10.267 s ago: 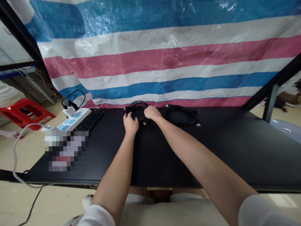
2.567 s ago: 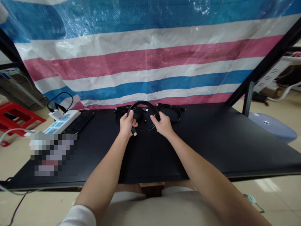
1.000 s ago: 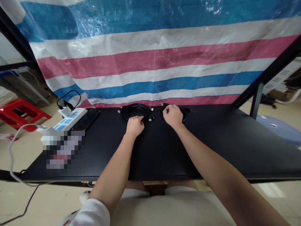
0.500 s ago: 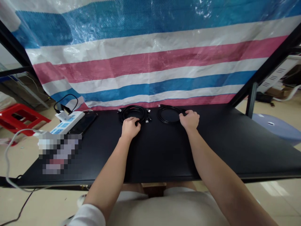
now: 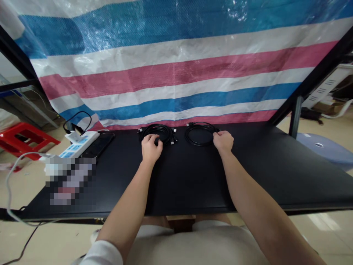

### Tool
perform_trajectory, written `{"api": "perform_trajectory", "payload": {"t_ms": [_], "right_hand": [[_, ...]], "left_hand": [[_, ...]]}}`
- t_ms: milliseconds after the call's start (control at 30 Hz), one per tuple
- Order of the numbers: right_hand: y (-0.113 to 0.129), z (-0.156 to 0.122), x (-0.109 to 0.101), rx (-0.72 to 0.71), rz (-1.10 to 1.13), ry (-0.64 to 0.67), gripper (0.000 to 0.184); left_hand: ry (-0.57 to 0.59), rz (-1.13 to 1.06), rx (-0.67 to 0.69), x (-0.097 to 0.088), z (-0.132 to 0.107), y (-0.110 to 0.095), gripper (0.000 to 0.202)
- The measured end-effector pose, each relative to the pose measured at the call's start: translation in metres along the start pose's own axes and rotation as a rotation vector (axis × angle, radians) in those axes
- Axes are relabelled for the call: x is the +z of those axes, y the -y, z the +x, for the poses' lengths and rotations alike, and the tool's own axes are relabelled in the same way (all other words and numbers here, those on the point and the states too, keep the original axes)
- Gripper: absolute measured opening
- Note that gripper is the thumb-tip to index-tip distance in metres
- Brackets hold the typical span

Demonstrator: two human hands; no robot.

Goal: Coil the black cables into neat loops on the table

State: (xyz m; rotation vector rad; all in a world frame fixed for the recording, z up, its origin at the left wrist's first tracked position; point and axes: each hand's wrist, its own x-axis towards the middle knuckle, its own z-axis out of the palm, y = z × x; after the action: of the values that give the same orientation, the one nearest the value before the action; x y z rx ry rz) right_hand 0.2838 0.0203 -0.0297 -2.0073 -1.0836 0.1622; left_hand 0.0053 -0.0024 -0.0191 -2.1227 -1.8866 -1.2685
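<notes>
Lightly, the left hand (image 5: pixel 150 149) rests on the near edge of a coiled black cable (image 5: pixel 157 126), its fingers curved down over the loops; the frame does not show whether they are clenched or only lying there. The right hand (image 5: pixel 223 141) sits at the right edge of a second coiled black cable (image 5: pixel 200 145), its fingertips gathered against the loops, and whether they pinch the cable is also impossible to tell.

Both coils lie flat, side by side and just apart, near the far edge of a black table (image 5: pixel 187 184), in the upper middle of the frame. Small pale connector ends (image 5: pixel 173 140) stick out at the right side of the left coil. Bare tabletop stretches between the coils and the person's forearms.

Left of the coils, a white power strip (image 5: pixel 79 143) lies at an angle on the table with a black smartphone (image 5: pixel 97 144) just beside it. A pixelated, blurred patch (image 5: pixel 70 180) covers something at the lower left of the table. Behind the table hangs a striped blue, white and pink tarpaulin (image 5: pixel 176 73). A red plastic stool (image 5: pixel 27 140) stands on the floor at the far left, and a pale blue plastic stool (image 5: pixel 321 151) stands at the far right.
</notes>
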Motion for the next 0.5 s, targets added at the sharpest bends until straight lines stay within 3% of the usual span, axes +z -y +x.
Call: {"api": "perform_trajectory", "payload": {"t_ms": [100,300,500], "right_hand": [[0.009,-0.004,-0.001,0.096,0.174,-0.090,0.012],[0.016,-0.012,-0.001,-0.154,0.348,-0.271,0.021],[0.022,-0.026,-0.001,-0.413,0.402,-0.127,0.025]], "left_hand": [[0.003,0.000,0.003,0.001,0.000,0.000,0.022],[-0.013,-0.060,0.060,0.004,-0.002,-0.002,0.032],[0.080,-0.179,0.194,0.008,-0.008,-0.012,0.052]]}}
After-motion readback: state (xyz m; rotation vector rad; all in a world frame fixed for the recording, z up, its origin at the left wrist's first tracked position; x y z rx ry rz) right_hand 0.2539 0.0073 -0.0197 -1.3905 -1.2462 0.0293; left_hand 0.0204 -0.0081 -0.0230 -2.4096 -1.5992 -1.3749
